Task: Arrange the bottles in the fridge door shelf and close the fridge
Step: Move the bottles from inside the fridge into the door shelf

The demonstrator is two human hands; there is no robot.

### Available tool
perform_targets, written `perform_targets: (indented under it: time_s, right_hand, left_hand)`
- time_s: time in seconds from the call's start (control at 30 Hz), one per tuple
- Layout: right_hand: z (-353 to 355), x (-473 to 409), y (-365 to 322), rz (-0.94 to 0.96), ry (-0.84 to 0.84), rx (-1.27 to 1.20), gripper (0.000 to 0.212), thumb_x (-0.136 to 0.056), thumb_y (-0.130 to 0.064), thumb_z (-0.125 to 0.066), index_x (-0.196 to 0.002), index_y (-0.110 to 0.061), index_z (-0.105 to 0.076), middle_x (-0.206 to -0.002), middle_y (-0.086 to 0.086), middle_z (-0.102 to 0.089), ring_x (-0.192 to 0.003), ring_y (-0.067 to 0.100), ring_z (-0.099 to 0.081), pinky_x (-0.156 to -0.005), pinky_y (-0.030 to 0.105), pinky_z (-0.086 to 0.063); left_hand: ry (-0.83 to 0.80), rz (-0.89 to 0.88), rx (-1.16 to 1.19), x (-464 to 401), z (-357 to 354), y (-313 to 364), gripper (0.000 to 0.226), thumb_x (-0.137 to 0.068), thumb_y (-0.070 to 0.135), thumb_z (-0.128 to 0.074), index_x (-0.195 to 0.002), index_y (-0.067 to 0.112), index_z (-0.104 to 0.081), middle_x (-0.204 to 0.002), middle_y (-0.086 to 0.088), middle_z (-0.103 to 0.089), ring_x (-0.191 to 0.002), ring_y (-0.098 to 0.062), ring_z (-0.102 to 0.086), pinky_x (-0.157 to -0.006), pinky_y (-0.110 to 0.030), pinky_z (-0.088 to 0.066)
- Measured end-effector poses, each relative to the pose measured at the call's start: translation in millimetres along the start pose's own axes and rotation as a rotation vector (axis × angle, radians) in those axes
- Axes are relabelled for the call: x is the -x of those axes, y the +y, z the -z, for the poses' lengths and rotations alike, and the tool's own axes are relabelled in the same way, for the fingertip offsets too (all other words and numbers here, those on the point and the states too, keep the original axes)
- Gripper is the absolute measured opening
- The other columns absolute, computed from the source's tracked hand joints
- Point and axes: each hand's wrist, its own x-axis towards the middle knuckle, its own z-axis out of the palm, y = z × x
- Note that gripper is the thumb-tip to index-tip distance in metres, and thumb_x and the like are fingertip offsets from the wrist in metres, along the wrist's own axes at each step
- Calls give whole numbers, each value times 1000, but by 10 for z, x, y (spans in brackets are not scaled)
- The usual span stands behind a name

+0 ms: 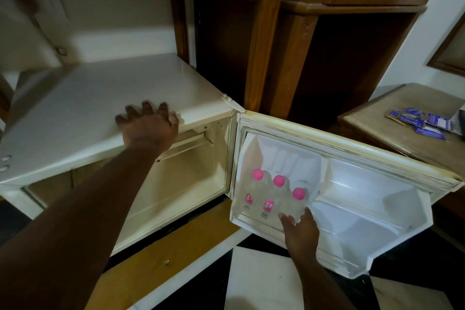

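Three pink-capped bottles stand in the door shelf. Right hand loosely cups the rightmost; left hand lies spread on the fridge top. Seat it upright, then release.

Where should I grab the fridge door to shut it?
Probably the fridge door by its outer free edge, away from the hinge. It stands wide open, so push from behind. That edge swings easiest and keeps fingers off the three bottles.
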Motion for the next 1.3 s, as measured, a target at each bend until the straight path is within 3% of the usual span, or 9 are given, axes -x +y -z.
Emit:
perform_targets:
  time_s: [0.23,0.53,0.67,0.73,0.8,0.93,1.03,1.17,1.3]
  right_hand:
    - [-53,-345,19,-78,42,35,44,-78,-34,-80,-105,-4,-61,-96,15,-70,-88,35,-67,-82,42,-55]
    - [-103,-343,-33,-58,67,11,41,-83,-27,-76,-112,-3,-61,-104,19,-70,-89,35,-68,-80,37,-51]
    - [-17,-127,-192,-175,-85,458,58,-83,-46,-70,-115,-1,-55,-112,19,-65,-103,37,-63,-89,42,-53]
    - [19,51,-389,-82,-223,746,54,-83,-56,-64,-112,-10,-61,-112,11,-65,-105,31,-63,-92,40,-52]
    - [70,171,-667,73,-296,761,45,-87,-56,-58,-107,-16,-65,-110,6,-68,-104,26,-64,-89,35,-52]
    - [331,125,-1278,570,-55,604,43,-93,-51,-51,-110,-15,-66,-106,6,-70,-97,25,-64,-79,35,-51]
    - [580,-195,-1607,801,99,616,62,-91,-57,-52,-136,-14,-49,-138,12,-56,-129,32,-48,-103,47,-44]
    - [881,-773,-1694,718,-79,1070,98,-83,-78,-38,-154,-17,-8,-163,19,-8,-149,41,0,-117,60,-9]
    - [1080,-1015,-1526,536,-175,1113,107,-74,-89,-25,-154,-20,-7,-163,16,-13,-148,43,-7,-115,67,-11]
  left_hand:
    - [17,3,0,-4,-1,14,58,-98,51,-21,-144,23,-43,-143,-18,-45,-128,-48,-41,-101,-57,-37]
    - [-2,23,-5,-18,-6,22,59,-98,52,-20,-145,23,-42,-144,-19,-45,-130,-49,-40,-102,-57,-36]
    - [-1,31,-8,-10,-4,38,60,-98,52,-20,-146,23,-41,-146,-19,-44,-131,-49,-40,-102,-57,-36]
    - [4,28,-8,-4,0,41,59,-98,51,-21,-144,22,-43,-145,-20,-45,-129,-49,-41,-101,-57,-36]
    - [1,20,-3,-2,7,32,59,-98,52,-21,-142,21,-44,-144,-21,-46,-128,-49,-41,-100,-57,-37]
    - [1,-1,1,10,6,13,58,-98,54,-20,-138,20,-46,-139,-22,-48,-125,-50,-44,-96,-58,-38]
    - [11,-5,-15,0,-11,14,59,-97,55,-18,-136,21,-47,-139,-21,-49,-124,-50,-45,-94,-59,-39]
    - [15,2,-16,-21,-71,-24,61,-95,56,-17,-135,22,-47,-137,-21,-49,-122,-52,-46,-93,-60,-41]
    - [40,8,8,-44,-109,-29,60,-95,55,-20,-135,22,-49,-138,-20,-50,-121,-52,-45,-93,-59,-39]
